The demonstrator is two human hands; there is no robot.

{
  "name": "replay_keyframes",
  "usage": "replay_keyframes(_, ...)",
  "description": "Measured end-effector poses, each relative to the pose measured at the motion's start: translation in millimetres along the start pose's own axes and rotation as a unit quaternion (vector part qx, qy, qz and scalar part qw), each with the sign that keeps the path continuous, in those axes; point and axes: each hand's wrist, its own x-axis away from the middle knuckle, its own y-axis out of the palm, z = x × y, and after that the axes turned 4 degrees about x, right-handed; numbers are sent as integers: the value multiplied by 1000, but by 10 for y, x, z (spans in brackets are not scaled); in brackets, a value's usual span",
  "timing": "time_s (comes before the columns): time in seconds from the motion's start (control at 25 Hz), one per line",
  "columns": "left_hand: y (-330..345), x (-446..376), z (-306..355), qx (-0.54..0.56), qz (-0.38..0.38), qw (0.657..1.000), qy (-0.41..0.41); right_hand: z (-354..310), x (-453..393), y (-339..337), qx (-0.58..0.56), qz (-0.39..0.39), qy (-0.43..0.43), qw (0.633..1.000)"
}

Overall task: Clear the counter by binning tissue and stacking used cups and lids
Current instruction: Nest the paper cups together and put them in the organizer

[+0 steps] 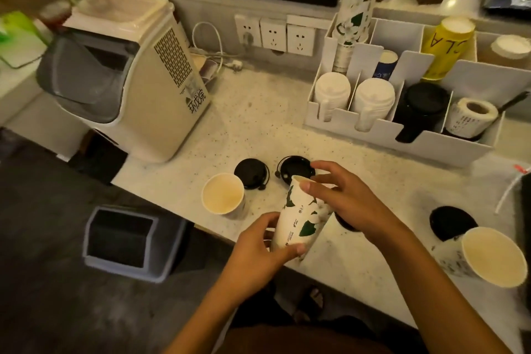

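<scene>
Printed cup (301,218) gripped tilted above bench (287,129): left hand (258,250) clasped base, right hand (342,195) pinched rim. Judged light, crushable; hold sidewall gently.

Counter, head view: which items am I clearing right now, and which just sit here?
Job:
printed paper cup held in left hand and right hand
open cup
open cup at right
black lids
floor bin

Not the job:
white organizer
label roll
wall sockets
ice machine
</scene>
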Motion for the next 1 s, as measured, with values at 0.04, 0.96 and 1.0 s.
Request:
replay_keyframes(0.04, -15, 29, 3, -2, 11, 1000, 3, -43, -11, 20, 15, -3, -5, 1000)
replay_keyframes(0.96, -845, -239, -945, -13, 151, 987, -57, -966, -436, 7, 91, -51, -131, 986)
replay_keyframes(1.0, -801, -297, -950, 9, 161, 986, -34, -992, -458, 36, 96, -49, -137, 985)
